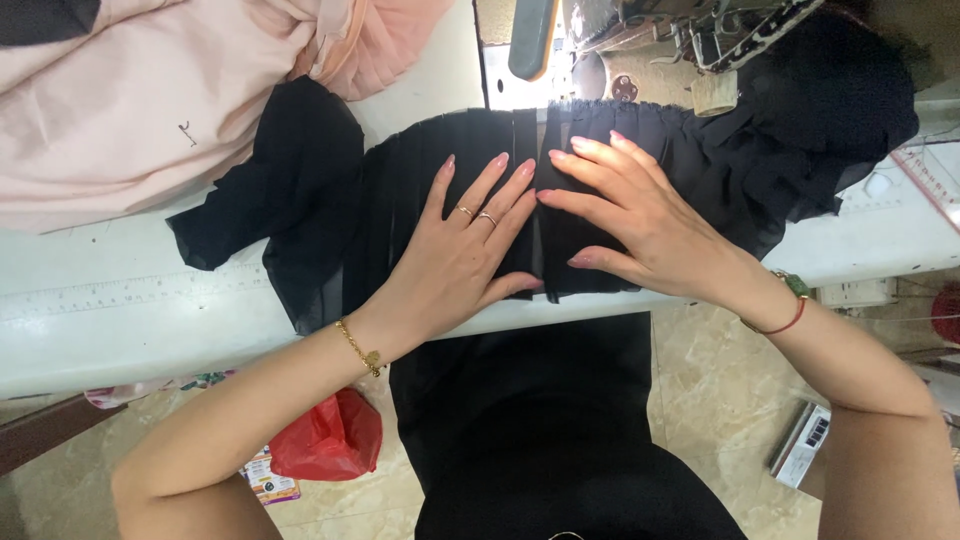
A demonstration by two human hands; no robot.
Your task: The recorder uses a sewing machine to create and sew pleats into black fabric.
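A sheer black pleated fabric (330, 210) lies across the white sewing table (120, 320) and runs up to the sewing machine (650, 40) at the top. My left hand (465, 250) rests flat on the pleats with its fingers spread, two rings on it and a gold bracelet at the wrist. My right hand (630, 215) presses flat on the fabric just to the right, fingers pointing left toward a fold between the hands. Neither hand grips anything.
A heap of pink fabric (150, 90) lies on the table at the upper left. More black fabric (830, 110) bunches at the upper right. A red bag (330, 440) and a small box (805, 445) lie on the tiled floor below.
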